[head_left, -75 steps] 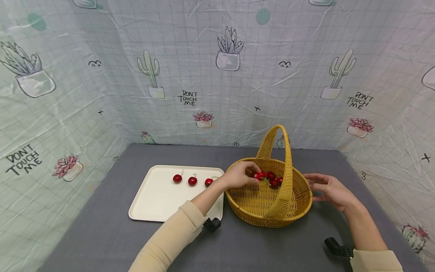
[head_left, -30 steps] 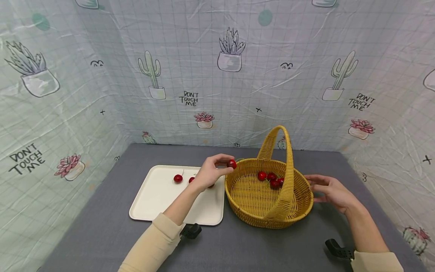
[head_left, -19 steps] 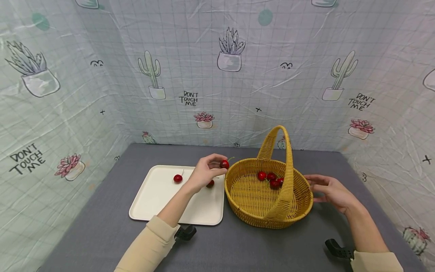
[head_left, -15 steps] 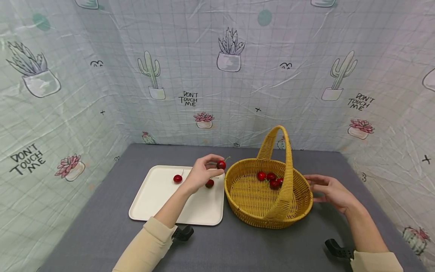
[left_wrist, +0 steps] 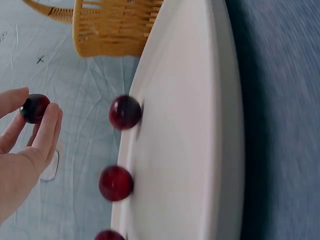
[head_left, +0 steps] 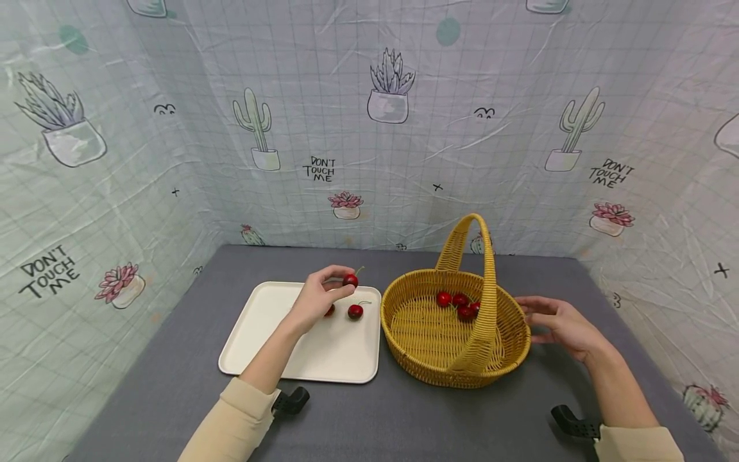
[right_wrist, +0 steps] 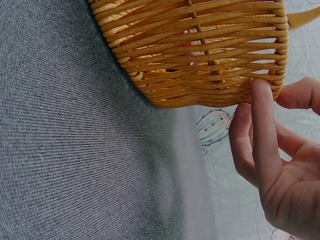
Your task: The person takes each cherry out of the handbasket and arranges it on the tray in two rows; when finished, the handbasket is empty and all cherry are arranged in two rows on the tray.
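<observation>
Red cherry (head_left: 350, 280) carried from basket (head_left: 424, 343) toward tray (head_left: 260, 324) | our left hand (head_left: 314, 298) pinches it; right hand (head_left: 568, 327), loose, touches basket | four others (head_left: 443, 299) remain inside

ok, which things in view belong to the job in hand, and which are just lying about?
In the job:
left hand, pinching a cherry
right hand, touching the wicker basket
basket cherries
cream tray
tray cherries

Just surroundings or gear:
printed cloth backdrop
gray tabletop
black wrist devices
</observation>
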Demonstrator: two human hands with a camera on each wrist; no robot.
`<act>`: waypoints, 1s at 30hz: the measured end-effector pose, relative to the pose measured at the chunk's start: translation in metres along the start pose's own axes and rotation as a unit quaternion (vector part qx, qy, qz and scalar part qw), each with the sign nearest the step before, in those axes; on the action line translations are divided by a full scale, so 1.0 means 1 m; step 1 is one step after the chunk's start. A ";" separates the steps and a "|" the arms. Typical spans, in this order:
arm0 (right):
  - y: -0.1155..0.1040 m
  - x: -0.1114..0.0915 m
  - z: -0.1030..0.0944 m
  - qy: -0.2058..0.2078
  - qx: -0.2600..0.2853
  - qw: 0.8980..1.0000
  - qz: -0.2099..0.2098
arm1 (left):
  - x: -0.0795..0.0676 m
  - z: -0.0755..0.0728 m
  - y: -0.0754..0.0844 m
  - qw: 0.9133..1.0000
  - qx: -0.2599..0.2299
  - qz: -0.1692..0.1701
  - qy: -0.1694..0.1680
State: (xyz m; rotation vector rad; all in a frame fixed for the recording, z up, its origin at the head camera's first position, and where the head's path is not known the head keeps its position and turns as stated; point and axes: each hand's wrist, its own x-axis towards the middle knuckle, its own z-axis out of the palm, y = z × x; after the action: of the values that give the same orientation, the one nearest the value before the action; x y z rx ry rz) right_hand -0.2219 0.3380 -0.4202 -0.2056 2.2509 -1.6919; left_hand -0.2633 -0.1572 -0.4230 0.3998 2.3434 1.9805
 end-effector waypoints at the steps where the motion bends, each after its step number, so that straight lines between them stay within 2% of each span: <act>1: 0.000 0.000 0.000 0.000 0.000 1.000 0.000 | -0.001 -0.003 -0.001 1.000 -0.003 0.001 0.001; 6: -0.001 0.000 0.000 -0.001 0.000 1.000 0.000 | -0.007 -0.018 -0.004 0.999 -0.031 0.002 0.006; 11: -0.001 0.000 0.000 -0.002 0.000 1.000 0.000 | -0.011 -0.032 -0.009 0.999 -0.043 -0.011 0.022; 15: -0.001 0.000 0.000 -0.003 -0.002 1.000 -0.001 | -0.015 -0.045 -0.012 0.999 -0.024 -0.023 0.039; 20: -0.001 0.000 -0.001 -0.005 -0.002 1.000 -0.001 | -0.019 -0.059 -0.016 0.998 -0.010 -0.019 0.059; 27: 0.000 0.000 -0.001 -0.006 0.000 1.000 0.001 | -0.026 -0.071 -0.019 0.996 0.030 -0.022 0.077; 30: 0.000 0.000 -0.001 -0.005 -0.001 1.000 0.001 | -0.027 -0.077 -0.021 0.994 0.061 -0.026 0.085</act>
State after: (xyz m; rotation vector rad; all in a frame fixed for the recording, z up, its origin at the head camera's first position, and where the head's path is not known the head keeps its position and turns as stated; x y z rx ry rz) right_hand -0.2223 0.3385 -0.4199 -0.2108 2.2459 -1.6835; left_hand -0.2557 -0.2402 -0.4330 0.1798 2.5572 1.9261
